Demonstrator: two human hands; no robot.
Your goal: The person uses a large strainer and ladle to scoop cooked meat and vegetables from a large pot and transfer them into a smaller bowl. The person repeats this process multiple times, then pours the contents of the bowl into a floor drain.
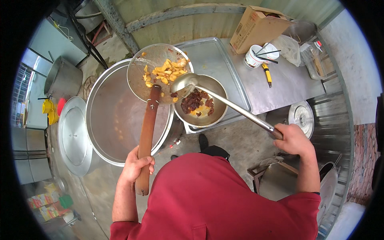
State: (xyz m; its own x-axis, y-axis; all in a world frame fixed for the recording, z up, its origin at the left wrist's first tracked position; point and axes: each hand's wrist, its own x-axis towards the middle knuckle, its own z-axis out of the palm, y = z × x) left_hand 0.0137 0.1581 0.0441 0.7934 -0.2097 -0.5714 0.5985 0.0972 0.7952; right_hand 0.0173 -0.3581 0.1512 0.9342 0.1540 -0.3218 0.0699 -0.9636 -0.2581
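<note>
My left hand [138, 164] grips the wooden handle [147, 135] of a round wire-mesh skimmer [138, 75]. Yellowish cooked pieces [168, 70] and a few dark red bits lie in its mesh. The skimmer is over the far right rim of a big metal stockpot [102, 99], in which cloudy liquid shows faintly. In my right hand [295, 139] is the wood-ended handle of a long metal ladle [234, 105]. Its bowl [187, 81] overlaps the skimmer's right edge; whether they touch I cannot tell. Below it, a metal bowl [220, 90] holds dark red chunks [193, 102] and some yellow-orange matter.
A large metal tray [207, 49] lies on the metal table [288, 87]. White tubs [254, 57], a yellow utility knife [267, 75] and a cardboard box [258, 28] stand or lie further right. A round lid [73, 135] leans left of the stockpot. A lidded pot [301, 118] is at right.
</note>
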